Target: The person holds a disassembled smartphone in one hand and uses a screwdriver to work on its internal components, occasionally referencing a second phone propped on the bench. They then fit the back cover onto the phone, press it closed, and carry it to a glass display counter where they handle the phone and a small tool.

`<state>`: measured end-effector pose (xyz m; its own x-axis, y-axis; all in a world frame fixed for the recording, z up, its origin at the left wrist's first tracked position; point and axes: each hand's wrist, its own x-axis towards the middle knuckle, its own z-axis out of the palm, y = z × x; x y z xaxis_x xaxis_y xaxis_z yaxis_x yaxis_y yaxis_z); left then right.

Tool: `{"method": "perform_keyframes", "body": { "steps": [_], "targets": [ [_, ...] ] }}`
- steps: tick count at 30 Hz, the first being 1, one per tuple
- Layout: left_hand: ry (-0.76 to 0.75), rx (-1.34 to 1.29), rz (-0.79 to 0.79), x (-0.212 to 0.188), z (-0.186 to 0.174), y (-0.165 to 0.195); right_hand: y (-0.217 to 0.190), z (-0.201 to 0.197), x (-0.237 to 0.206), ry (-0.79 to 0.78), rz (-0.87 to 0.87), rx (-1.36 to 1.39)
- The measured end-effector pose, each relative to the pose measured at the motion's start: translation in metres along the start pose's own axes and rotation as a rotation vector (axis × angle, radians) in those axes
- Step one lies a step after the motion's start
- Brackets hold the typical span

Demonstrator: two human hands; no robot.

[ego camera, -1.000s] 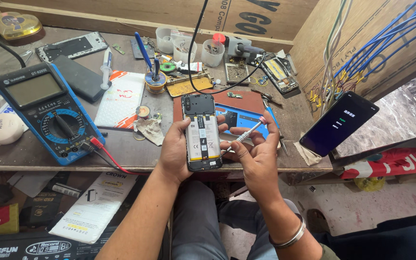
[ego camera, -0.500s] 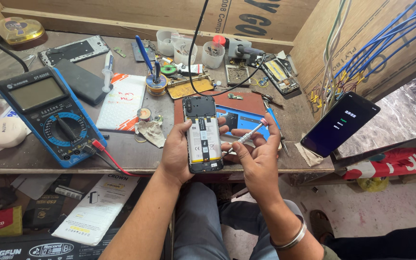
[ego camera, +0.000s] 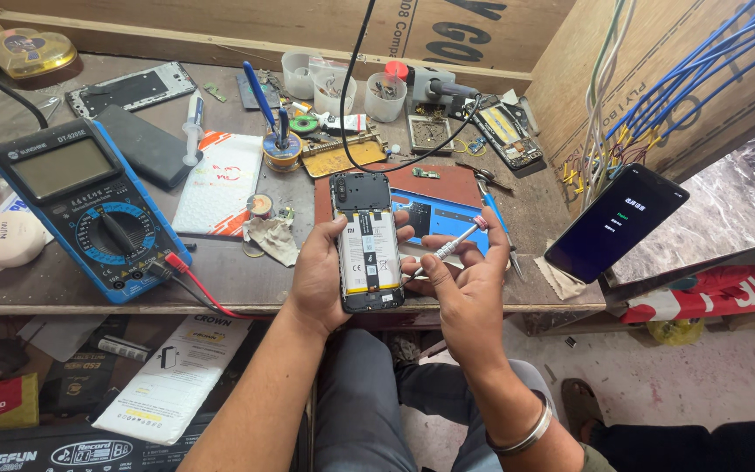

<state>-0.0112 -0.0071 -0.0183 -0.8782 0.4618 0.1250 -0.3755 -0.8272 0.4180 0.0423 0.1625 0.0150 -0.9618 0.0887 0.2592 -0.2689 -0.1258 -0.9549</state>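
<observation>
Both hands work close to the body, over the near edge of a cluttered workbench (ego camera: 238, 284). Left hand (ego camera: 318, 278) is wrapped around an opened phone (ego camera: 367, 245), back cover off, battery and circuit board showing; the thumb lies on the phone's left edge and fingertips (ego camera: 405, 218) curl round its right edge. Right hand (ego camera: 467, 281) sits just right of the phone, fingers closed in a pinch on a thin silver screwdriver (ego camera: 450, 246) with a pink end, its tip angled down toward the phone's right edge. A metal bangle (ego camera: 526, 435) circles the right wrist.

Behind the phone, on the bench, lies a blue and brown work mat (ego camera: 447, 197). To the left sits a large blue multimeter (ego camera: 89, 205) with a red lead (ego camera: 198, 284) trailing off the near edge. Beside it lie a white printed card (ego camera: 218, 183) and a dark slab (ego camera: 143, 144). To the right, a second phone (ego camera: 615, 223) with a lit dark screen leans at the bench edge.

Farther back stand a solder spool (ego camera: 282, 156) with blue tools, small clear cups (ego camera: 339, 90) of parts, a bare phone frame (ego camera: 131, 87) and another opened phone (ego camera: 507, 133). Blue wires (ego camera: 701, 79) hang on the plywood wall at right.
</observation>
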Motion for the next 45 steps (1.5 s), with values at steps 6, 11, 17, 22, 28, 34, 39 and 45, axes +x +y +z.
{"method": "perform_keyframes", "body": {
  "steps": [6,11,17,22,28,34,39,45],
  "targets": [
    [-0.011,0.015,-0.002,0.0,0.0,0.0,0.001,0.002,-0.001,0.006,-0.025,0.001],
    [0.007,0.021,0.001,0.001,0.002,0.0,0.002,0.001,-0.001,0.018,-0.017,-0.01],
    [0.037,0.006,-0.001,0.0,0.001,0.0,0.006,0.002,-0.015,-0.121,-0.356,-0.263],
    [-0.02,-0.072,-0.01,0.0,-0.004,0.001,-0.003,-0.009,-0.014,-0.259,-0.285,-0.423],
    [0.01,-0.069,-0.017,-0.001,-0.002,0.003,-0.007,-0.016,-0.004,-0.375,-0.481,-0.694],
    [0.071,-0.076,0.029,-0.002,0.002,0.005,0.01,-0.016,-0.007,-0.398,-0.76,-0.654],
    [0.069,-0.116,0.034,-0.002,-0.001,0.003,0.021,-0.018,-0.01,-0.354,-0.664,-0.552],
    [-0.179,-0.204,0.018,-0.002,-0.003,0.005,0.023,-0.015,-0.004,-0.204,-0.24,-0.026]
  ]
}}
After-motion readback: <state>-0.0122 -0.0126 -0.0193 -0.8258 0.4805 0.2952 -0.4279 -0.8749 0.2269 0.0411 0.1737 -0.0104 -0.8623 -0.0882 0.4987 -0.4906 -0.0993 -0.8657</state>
